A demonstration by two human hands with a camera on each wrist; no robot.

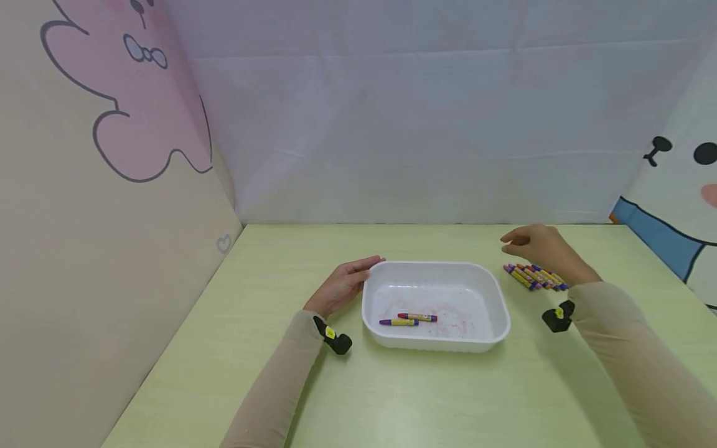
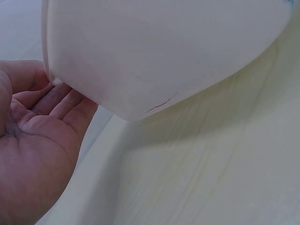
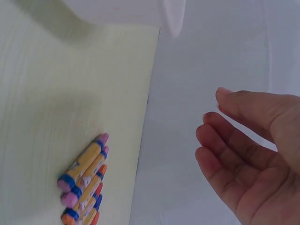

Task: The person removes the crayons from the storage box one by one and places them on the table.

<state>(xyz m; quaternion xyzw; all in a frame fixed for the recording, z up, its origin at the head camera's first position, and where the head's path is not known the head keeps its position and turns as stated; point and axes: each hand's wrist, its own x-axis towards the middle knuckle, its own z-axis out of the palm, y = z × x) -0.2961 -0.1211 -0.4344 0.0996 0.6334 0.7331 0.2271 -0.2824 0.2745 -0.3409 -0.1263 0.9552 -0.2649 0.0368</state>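
Observation:
A white plastic tray [image 1: 437, 343] stands on the table with two crayons inside, a purple one [image 1: 399, 322] and a red one [image 1: 417, 317], lying side by side. My left hand [image 1: 342, 286] holds the tray's far left corner; in the left wrist view the thumb meets the rim and the other fingers go partly out of sight behind the wall. To the tray's right lies a row of several crayons [image 1: 534, 277] in yellow wrappers. Above and just beyond them hovers my right hand [image 1: 540, 246], fingers loosely bent, thumb apart, nothing between them.
A pale yellow-green table [image 1: 269, 373] carries everything. White sheeting [image 1: 392, 137] rises along its back edge. Printed cartoon panels flank it, a pink figure [image 1: 157, 118] on the left and a white-faced one [image 1: 683, 205] on the right.

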